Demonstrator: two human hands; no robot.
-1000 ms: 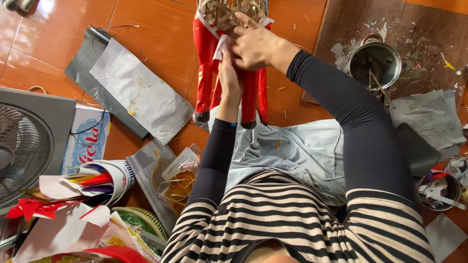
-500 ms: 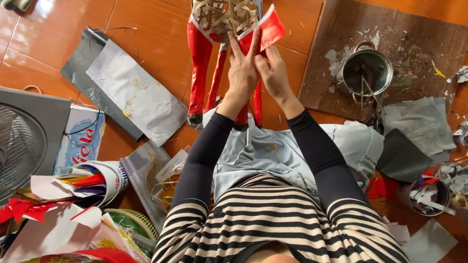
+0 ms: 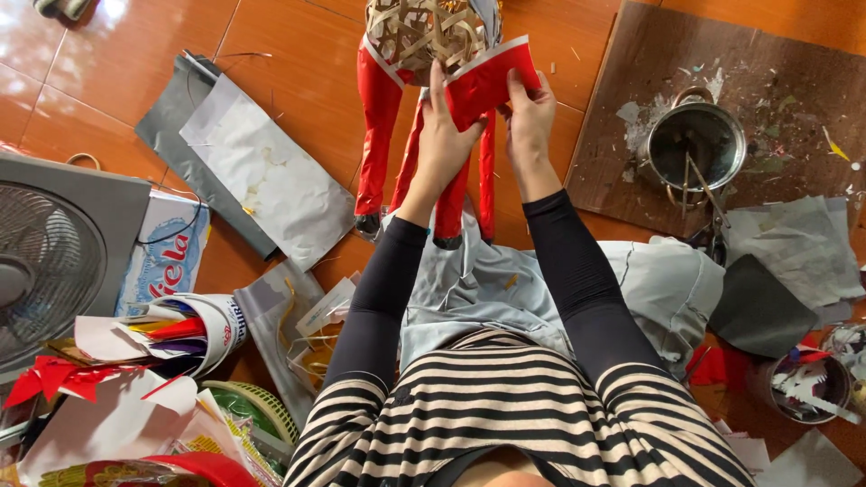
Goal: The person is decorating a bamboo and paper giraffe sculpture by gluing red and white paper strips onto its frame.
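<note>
- Left hand [image 3: 444,144] pressed flat on red paper [image 3: 487,83], fingers straight, palm against the sheet; open grip, not clasping.
- Right hand [image 3: 530,117] pinches the right edge of the red paper, thumb and fingers closed on it.
- Red paper sits near top centre, white-edged, held against the woven frame [image 3: 422,32], just below its bare bamboo lattice.
- Frame has red-covered legs [image 3: 377,135] standing on the orange tile floor [image 3: 298,54]; dark tips at the bottom.
- Both arms in black sleeves; striped shirt at bottom of view.
- Grey cloth [image 3: 469,289] spread on the lap, under the forearms.
- Left of frame: grey-and-white paper sheets [image 3: 271,189] flat on floor.
- Far left: fan [image 3: 54,261], grille facing up.
- Lower left: cup [image 3: 203,329] on its side with coloured paper scraps, red bow beside it.
- Right: brown board [image 3: 794,81] with metal pot [image 3: 695,149] on it, sticks inside, scraps scattered around.
- Lower right: grey sheets [image 3: 794,243] and a small tub [image 3: 807,388] of scraps.
</note>
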